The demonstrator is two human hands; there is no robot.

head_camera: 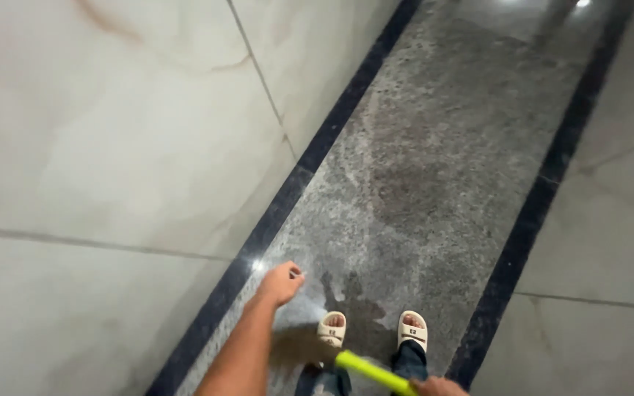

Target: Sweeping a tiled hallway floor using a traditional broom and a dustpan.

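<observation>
While the right hand (438,386) grips the yellow stick (372,371), keep it low & steady; left hand (280,282), loosely curled & holding nothing, hangs over the wet floor (405,183) ahead.

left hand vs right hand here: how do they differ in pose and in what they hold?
The left hand is empty, loosely curled, out in front over the grey speckled floor strip; the right hand grips a yellow-green handle.
The left hand shows whole, with its forearm; the right hand is cut off by the bottom edge of the view.
The left hand sits left of the cream sandals; the right hand sits below them, to the right.
Both are bare.
</observation>
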